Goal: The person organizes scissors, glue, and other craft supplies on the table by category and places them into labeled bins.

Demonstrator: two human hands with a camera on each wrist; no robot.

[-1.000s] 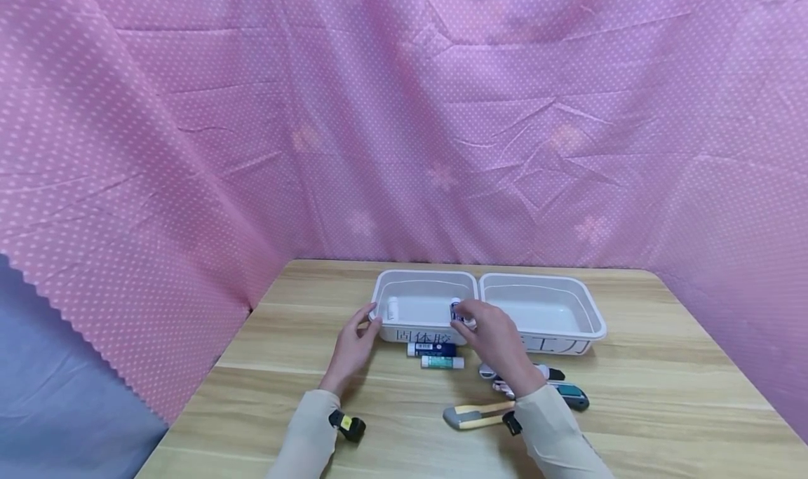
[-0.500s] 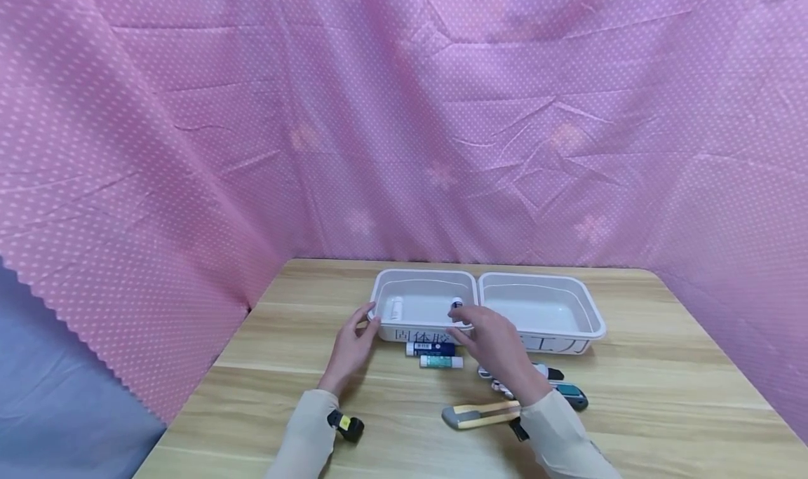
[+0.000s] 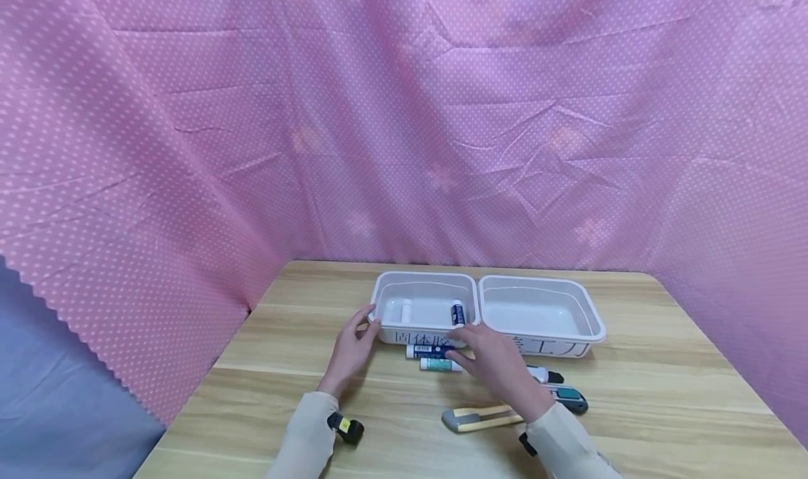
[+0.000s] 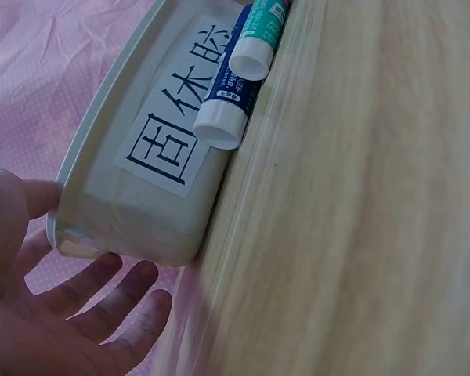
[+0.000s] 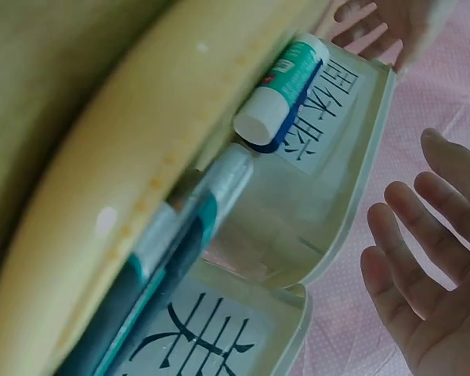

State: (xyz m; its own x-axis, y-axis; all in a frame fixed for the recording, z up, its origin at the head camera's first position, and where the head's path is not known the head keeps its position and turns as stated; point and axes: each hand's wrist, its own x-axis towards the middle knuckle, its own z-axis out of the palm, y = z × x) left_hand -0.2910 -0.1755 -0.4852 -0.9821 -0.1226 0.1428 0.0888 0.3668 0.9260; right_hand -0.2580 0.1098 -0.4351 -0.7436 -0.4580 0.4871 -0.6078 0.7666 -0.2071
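My left hand (image 3: 350, 346) rests its thumb and fingers at the left front corner of a white plastic box (image 4: 102, 196), the other fingers loosely extended. Inside that box lie a mostly white glue stick (image 3: 406, 311) and a dark-blue one with white ends (image 3: 457, 312). On the table before its labelled wall are a navy glue stick (image 3: 424, 351) and, nearer me, a green-and-white glue stick (image 3: 438, 365). My right hand (image 3: 495, 360) hovers over their right ends, its fingers spread and holding nothing. The right wrist view shows its open fingers (image 5: 399, 274) beside the boxes.
A second white box (image 3: 536, 280), with a label too, adjoins on the right. Utility knives lie in front: a yellow-and-grey one (image 3: 470, 418), a teal-and-black one (image 3: 570, 395) and one with a black end (image 3: 555, 377). My right forearm partly covers them. A pink dotted curtain (image 3: 442, 149) hangs behind.
My right hand has let go of the dark-blue glue stick in the left box and moved toward me, over the front wall. The white glue stick has shifted right inside. My left hand stays put.
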